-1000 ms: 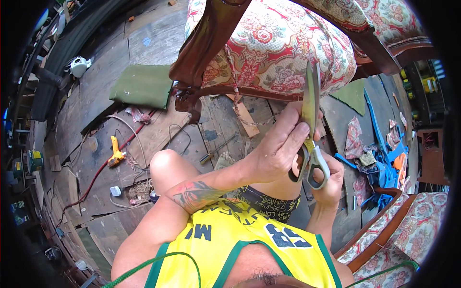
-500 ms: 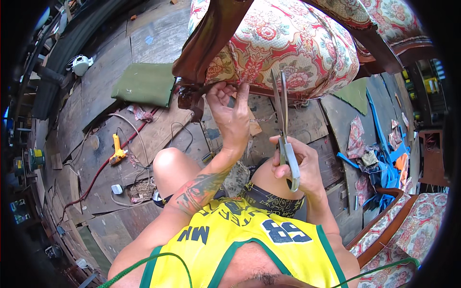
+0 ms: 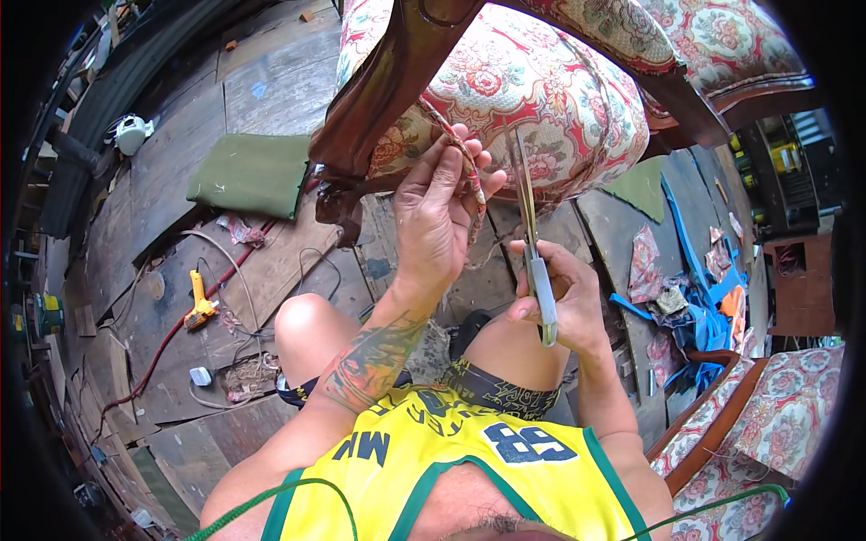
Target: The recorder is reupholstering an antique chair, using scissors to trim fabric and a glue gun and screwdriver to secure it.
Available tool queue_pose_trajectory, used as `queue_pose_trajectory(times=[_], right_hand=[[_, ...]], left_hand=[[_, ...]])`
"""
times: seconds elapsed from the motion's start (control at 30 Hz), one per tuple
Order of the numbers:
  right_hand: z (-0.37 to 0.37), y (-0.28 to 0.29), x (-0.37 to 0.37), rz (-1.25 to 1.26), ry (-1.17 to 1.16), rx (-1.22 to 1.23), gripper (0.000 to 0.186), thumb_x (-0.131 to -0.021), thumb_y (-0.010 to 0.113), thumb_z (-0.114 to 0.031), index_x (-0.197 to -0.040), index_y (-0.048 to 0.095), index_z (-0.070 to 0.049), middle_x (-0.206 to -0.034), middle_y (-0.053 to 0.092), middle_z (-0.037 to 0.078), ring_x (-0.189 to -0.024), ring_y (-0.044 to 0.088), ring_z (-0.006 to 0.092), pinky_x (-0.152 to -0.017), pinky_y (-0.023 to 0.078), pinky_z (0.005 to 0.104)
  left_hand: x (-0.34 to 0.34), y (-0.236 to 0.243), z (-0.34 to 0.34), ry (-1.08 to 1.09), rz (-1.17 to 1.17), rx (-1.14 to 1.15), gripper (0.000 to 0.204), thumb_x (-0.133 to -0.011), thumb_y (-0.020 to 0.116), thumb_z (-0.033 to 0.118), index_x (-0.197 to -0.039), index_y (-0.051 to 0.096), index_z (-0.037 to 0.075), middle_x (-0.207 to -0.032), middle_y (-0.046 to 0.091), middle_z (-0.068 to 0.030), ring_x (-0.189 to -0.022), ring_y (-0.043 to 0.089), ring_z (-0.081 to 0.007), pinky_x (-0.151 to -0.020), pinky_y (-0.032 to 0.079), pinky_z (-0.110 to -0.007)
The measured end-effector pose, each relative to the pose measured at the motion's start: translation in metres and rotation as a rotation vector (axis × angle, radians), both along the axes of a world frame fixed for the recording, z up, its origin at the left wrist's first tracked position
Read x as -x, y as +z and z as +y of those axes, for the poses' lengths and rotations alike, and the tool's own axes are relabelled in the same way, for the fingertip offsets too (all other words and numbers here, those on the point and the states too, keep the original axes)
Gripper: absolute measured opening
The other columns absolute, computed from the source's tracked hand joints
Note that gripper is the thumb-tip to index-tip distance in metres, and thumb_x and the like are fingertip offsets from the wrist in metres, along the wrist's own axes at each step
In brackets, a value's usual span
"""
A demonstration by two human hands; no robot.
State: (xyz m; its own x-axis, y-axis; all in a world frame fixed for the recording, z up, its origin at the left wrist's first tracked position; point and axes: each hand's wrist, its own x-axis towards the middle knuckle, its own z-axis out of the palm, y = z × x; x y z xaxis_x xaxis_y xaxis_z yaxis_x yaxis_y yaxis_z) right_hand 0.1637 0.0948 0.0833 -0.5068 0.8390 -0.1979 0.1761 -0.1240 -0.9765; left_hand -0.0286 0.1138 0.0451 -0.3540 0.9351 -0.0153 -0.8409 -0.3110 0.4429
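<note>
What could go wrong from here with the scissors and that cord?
The scissors in the right hand point up beside the left hand, so a slip might cut a finger. Their tips appear near the flowered seat and could snag its fabric. The left hand's cord might get nicked too.

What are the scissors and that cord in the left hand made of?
Scissors: metal blades, judging by their shine; the smooth grey handles could be painted metal or plastic. Cord: apparently fabric-covered, with a matte finish; its red-and-cream pattern resembles the upholstery. Its core is hidden.
</note>
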Motion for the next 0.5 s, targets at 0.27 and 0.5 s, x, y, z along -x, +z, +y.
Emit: queue_pose_trajectory(times=[0.27, 0.5], right_hand=[[0.017, 0.011, 0.016, -0.508, -0.031, -0.550, 0.072, -0.067, 0.099, -0.029, -0.123, 0.062, -0.001, -0.081, 0.062, 0.003, -0.072, 0.057, 0.0096, -0.065, 0.048, 0.0269], [0.031, 0.012, 0.027, -0.681, -0.109, -0.946, 0.064, -0.072, 0.093, -0.034, -0.119, 0.060, -0.006, -0.083, 0.063, 0.009, -0.072, 0.063, 0.0270, -0.063, 0.051, 0.0392]], left_hand=[[0.010, 0.003, 0.003, 0.014, 0.071, 0.089, 0.016, -0.101, 0.068, 0.007, -0.115, 0.068, 0.001, -0.101, 0.072, -0.0070, -0.091, 0.071, -0.0143, -0.083, 0.064, -0.032], [0.000, 0.001, 0.006, 0.251, 0.296, 0.075, 0.026, -0.098, 0.071, 0.002, -0.122, 0.066, -0.005, -0.104, 0.072, -0.0063, -0.087, 0.069, -0.0093, -0.078, 0.060, -0.025]])
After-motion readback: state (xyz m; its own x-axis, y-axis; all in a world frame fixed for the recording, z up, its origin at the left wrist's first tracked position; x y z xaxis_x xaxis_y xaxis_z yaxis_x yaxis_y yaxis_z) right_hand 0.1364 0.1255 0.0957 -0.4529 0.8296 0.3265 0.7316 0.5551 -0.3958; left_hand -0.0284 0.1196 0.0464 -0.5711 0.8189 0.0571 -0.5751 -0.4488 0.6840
